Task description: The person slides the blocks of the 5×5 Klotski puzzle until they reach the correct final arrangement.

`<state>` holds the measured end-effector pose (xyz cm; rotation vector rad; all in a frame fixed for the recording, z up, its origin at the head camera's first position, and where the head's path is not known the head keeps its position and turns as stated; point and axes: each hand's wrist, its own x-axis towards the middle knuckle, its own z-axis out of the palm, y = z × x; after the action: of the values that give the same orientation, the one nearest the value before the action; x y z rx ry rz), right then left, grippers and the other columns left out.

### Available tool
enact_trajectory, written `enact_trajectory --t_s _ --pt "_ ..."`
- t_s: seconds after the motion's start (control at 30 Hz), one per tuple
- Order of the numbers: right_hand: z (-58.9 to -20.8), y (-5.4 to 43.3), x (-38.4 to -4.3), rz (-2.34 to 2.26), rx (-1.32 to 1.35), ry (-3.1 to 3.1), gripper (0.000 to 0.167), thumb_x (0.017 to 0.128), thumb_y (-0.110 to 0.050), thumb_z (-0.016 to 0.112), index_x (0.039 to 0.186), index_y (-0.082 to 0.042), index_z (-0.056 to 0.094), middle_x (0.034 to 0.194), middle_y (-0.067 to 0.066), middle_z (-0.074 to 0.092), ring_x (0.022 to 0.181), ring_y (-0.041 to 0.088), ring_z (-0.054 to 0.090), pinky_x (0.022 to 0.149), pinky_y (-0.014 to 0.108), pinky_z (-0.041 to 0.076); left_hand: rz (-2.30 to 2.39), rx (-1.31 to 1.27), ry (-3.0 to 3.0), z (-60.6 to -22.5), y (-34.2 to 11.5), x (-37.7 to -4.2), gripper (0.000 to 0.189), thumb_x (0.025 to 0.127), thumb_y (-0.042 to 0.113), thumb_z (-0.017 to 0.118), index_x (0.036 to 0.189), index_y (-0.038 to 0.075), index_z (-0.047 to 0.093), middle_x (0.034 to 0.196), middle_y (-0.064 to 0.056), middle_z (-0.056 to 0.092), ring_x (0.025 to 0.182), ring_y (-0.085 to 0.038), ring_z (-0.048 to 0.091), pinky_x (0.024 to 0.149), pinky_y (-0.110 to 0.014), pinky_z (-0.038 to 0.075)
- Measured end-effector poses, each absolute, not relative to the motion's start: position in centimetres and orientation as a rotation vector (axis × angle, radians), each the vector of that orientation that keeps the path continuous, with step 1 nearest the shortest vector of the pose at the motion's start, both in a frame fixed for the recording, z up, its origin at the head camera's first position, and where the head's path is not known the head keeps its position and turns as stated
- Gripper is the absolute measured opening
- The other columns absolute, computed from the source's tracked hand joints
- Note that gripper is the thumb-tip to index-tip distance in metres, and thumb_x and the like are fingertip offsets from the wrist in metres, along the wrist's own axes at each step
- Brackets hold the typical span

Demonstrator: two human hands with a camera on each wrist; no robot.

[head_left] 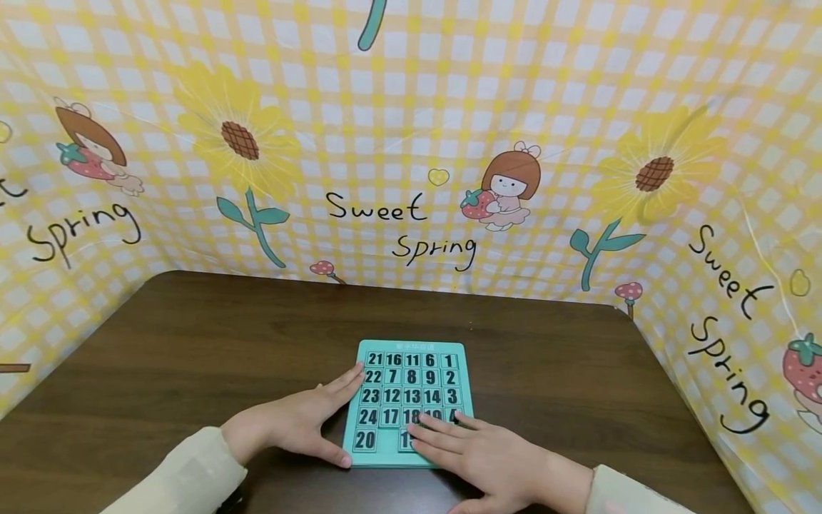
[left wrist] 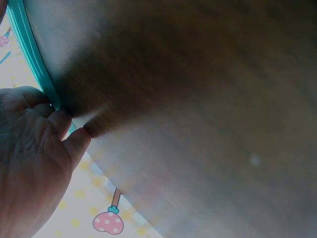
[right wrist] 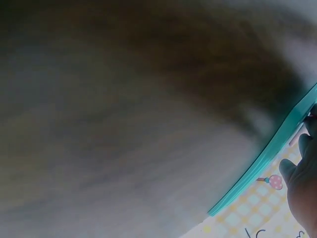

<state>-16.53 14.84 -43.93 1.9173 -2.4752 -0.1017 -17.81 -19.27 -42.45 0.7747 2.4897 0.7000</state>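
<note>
A turquoise sliding number puzzle [head_left: 416, 345] lies flat on the table, with black numbers on its square tiles. A gap in the bottom row separates tile 20 [head_left: 364, 440] from a tile partly hidden under fingertips. My left hand [head_left: 298, 422] rests at the puzzle's left side, its fingers extended along the edge and its thumb at the lower left corner. Over the lower right tiles my right hand [head_left: 494, 455] lies with extended fingers, hiding part of the bottom row. Both wrist views show the puzzle's turquoise edge [left wrist: 30, 47] beside the hands.
The dark brown wooden table [head_left: 212, 335] surrounds the puzzle. A yellow checked cloth [head_left: 385, 143] printed with flowers and lettering hangs along the table's back and sides.
</note>
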Motion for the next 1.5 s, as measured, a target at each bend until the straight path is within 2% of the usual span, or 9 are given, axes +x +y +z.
enact_trajectory --t_s 0.13,0.4,0.93,1.2,1.5 --pt "-43.9 15.4 -16.5 -0.086 1.893 -2.465 0.078 0.101 -0.062 0.033 0.160 -0.012 0.020 0.168 0.004 0.018 0.154 0.023 0.021 0.114 0.048 0.040 0.704 0.774 2.492 -42.5 -19.4 -17.9 0.121 0.076 0.063 0.076 0.161 0.009 0.009 0.169 -0.009 -0.003 0.151 -0.040 0.017 0.117 -0.066 0.019" --pt "-43.9 14.6 -16.5 -0.072 1.909 -2.428 0.078 0.101 -0.060 0.036 0.160 -0.010 0.020 0.167 0.005 0.019 0.154 0.023 0.021 0.114 0.047 0.039 0.699 0.778 2.489 -42.7 -19.4 -17.9 0.120 0.077 0.063 0.075 0.161 0.009 0.009 0.169 -0.008 -0.003 0.152 -0.036 0.019 0.117 -0.066 0.020" --pt "-43.6 10.0 -17.1 -0.166 2.011 -2.434 0.079 0.102 -0.061 0.033 0.161 -0.014 0.011 0.169 -0.001 0.009 0.156 0.017 0.010 0.119 0.046 0.033 0.689 0.813 2.502 -42.8 -19.4 -18.0 0.120 0.077 0.064 0.074 0.160 0.007 0.009 0.169 -0.012 -0.001 0.150 -0.039 0.022 0.116 -0.067 0.021" --pt "-43.7 9.9 -17.2 -0.188 2.019 -2.441 0.079 0.102 -0.062 0.031 0.161 -0.015 0.009 0.169 -0.001 0.009 0.156 0.017 0.009 0.119 0.046 0.033 0.684 0.801 2.501 -42.9 -19.4 -17.9 0.120 0.077 0.064 0.074 0.161 0.008 0.009 0.169 -0.010 -0.002 0.150 -0.038 0.021 0.116 -0.066 0.021" --pt "-43.4 11.0 -17.0 -0.195 1.987 -2.458 0.077 0.102 -0.062 0.029 0.161 -0.016 0.013 0.168 -0.002 0.013 0.155 0.017 0.013 0.119 0.046 0.033 0.696 0.818 2.496 -42.3 -19.3 -17.9 0.120 0.078 0.061 0.076 0.160 0.004 0.009 0.168 -0.013 -0.002 0.151 -0.039 0.020 0.115 -0.068 0.021"
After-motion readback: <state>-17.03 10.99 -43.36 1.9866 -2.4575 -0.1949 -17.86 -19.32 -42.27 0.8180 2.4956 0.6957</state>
